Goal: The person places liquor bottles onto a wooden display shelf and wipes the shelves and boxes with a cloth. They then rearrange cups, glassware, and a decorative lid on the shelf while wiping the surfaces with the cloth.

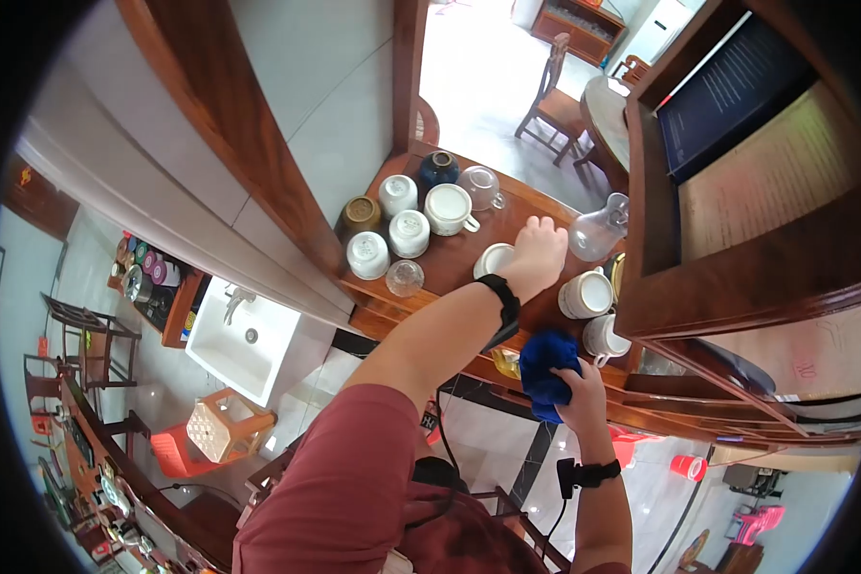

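Note:
Over the wooden shelf top, my left hand [541, 251] has its fingers curled together; what they hold, if anything, is hidden. Partly behind its wrist and palm is a white cup [494, 261]. My right hand [584, 394] grips a bunched blue cloth [547, 375] at the shelf's front edge. Close to the cloth are two white mugs, one [586, 295] above the other [605, 337]. A clear glass pitcher [598, 230] stands right of my left hand. Farther left are several upside-down white cups [409, 233], a brown cup [362, 213], a dark blue cup [439, 168] and clear glasses [406, 277].
A wooden frame [746, 268] with glass and a dark blue book [737, 96] borders the shelf at right. A wooden post [249, 143] rises at left. Below are a white sink [249, 335], a stool [225, 428] and a red bucket [688, 467].

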